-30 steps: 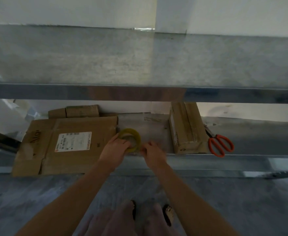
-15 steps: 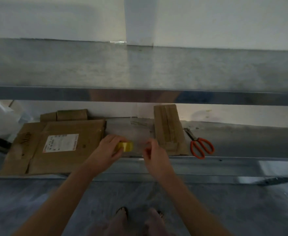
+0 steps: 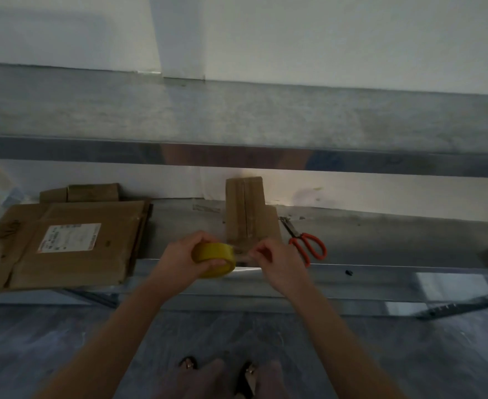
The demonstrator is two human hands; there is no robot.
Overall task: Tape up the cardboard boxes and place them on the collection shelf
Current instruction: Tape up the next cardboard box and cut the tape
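Observation:
My left hand (image 3: 183,256) grips a yellow roll of tape (image 3: 215,259) above the front edge of the lower metal shelf (image 3: 381,240). My right hand (image 3: 277,262) pinches the loose tape end just right of the roll, with a short clear strip stretched between them. Directly behind my hands a small narrow cardboard box (image 3: 247,214) stands on the lower shelf, its flaps closed along a centre seam. A stack of flattened cardboard boxes (image 3: 64,243) with a white label lies at the left of the same shelf.
Red-handled scissors (image 3: 306,243) lie on the lower shelf right of the small box. Smaller folded cardboard (image 3: 93,192) leans against the wall behind the stack. An upper metal shelf (image 3: 237,116) overhangs. My feet stand on the grey floor (image 3: 64,341) below.
The left hand has lifted and turned the roll so its yellow side faces me, and the right hand has pulled the tape end away to the right. The view has shifted rightward.

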